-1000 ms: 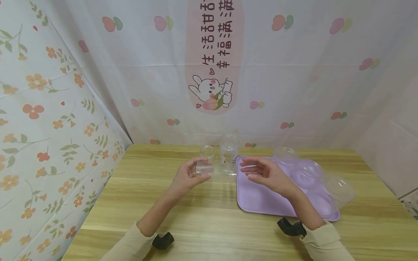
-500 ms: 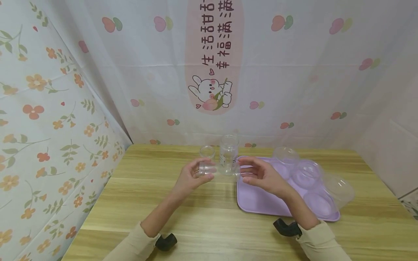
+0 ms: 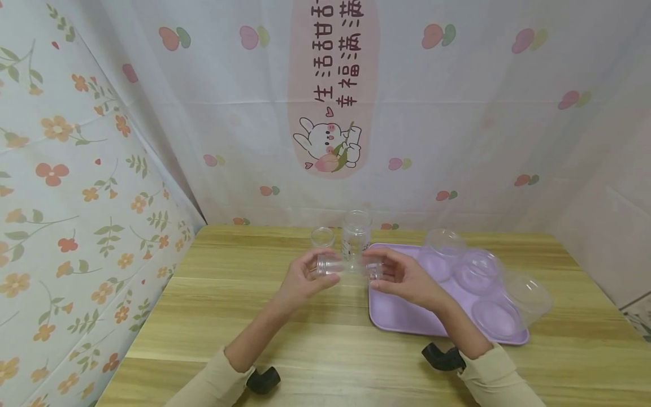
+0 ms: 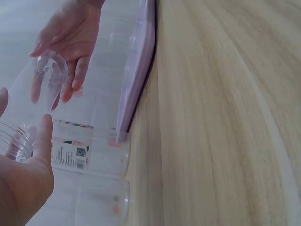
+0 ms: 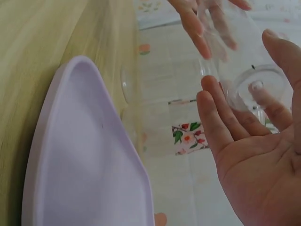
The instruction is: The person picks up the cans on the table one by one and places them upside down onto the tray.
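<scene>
Both hands hold a clear plastic jar (image 3: 331, 264) that lies sideways in the air above the table. My left hand (image 3: 304, 281) grips its threaded neck (image 4: 16, 141), thumb and fingers on opposite sides. At the other end, the round base (image 5: 251, 87) sits between the thumb and curved fingers of my right hand (image 3: 407, 280). Two more clear jars stand behind the hands: a shorter jar (image 3: 322, 233) on the left and a taller jar (image 3: 357, 223) with a printed label. Glare blurs the held jar's outline.
A lilac tray (image 3: 402, 316) lies right of centre under the right forearm. Clear plastic cups stand on it, among them a back cup (image 3: 445, 243), a middle cup (image 3: 478, 265) and a front cup (image 3: 526, 297). A printed curtain (image 3: 244, 113) hangs behind the wooden table (image 3: 315, 350).
My left hand has carried the jar slightly to the right. The right hand, earlier spread with its fingers apart from the jar, now holds the base end.
</scene>
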Available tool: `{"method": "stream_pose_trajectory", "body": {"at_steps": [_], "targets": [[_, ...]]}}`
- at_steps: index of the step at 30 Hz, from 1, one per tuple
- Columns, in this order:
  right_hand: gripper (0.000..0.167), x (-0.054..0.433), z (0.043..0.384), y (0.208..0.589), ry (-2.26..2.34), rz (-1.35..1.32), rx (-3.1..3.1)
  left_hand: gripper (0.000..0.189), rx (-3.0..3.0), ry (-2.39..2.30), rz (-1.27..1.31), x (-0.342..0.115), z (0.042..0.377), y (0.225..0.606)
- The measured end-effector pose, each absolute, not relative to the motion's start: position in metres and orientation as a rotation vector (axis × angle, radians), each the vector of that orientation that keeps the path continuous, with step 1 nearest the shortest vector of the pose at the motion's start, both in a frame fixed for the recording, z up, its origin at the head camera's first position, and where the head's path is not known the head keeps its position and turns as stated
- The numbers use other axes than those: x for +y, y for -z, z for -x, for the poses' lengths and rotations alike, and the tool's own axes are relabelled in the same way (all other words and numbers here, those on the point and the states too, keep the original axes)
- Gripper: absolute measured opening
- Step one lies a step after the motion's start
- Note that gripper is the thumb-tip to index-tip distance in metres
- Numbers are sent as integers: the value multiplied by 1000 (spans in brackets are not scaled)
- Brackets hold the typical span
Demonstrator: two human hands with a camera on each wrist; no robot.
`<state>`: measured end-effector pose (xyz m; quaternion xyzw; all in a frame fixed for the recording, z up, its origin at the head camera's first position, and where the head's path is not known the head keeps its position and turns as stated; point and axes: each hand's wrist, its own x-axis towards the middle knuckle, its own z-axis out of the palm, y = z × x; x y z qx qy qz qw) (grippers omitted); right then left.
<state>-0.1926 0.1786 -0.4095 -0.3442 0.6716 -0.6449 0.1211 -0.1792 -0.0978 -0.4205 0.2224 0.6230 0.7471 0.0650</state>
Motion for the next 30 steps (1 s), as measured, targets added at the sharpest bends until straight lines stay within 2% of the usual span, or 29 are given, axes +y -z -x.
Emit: {"method": "stream_pose_trajectory", "body": {"at_steps": [20, 30], "targets": [[59, 176, 188, 411, 1871, 1019, 1933, 59, 1916, -2187, -668, -101, 175, 424], [59, 183, 189, 415, 1861, 1031, 1969, 55, 1922, -2177, -660, -107, 173, 425]]}}
